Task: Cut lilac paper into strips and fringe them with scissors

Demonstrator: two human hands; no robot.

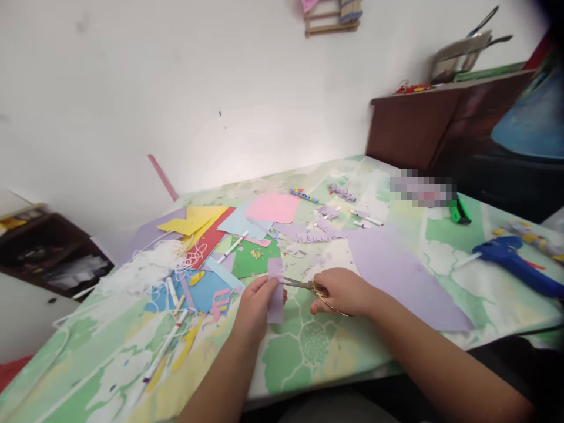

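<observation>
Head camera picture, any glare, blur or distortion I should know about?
In the head view, a bright glow on the white wall; a pixelated patch over the table's far right; a dark, blurred top right corner; the brown cabinet looking skewed, perhaps from a wide lens; fine detail generally soft, including the scissors.

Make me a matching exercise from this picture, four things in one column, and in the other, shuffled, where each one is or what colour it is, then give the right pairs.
Things:
1. Scissors
2. Glue gun
3. String
4. Lavender strip

Place or colour:
A. White, in a tangled heap on the picture's left
B. Pinched in the left hand
C. Blue, near the picture's right edge
D. Held in the right hand

Pairs: 1-D, 2-C, 3-A, 4-B
</observation>
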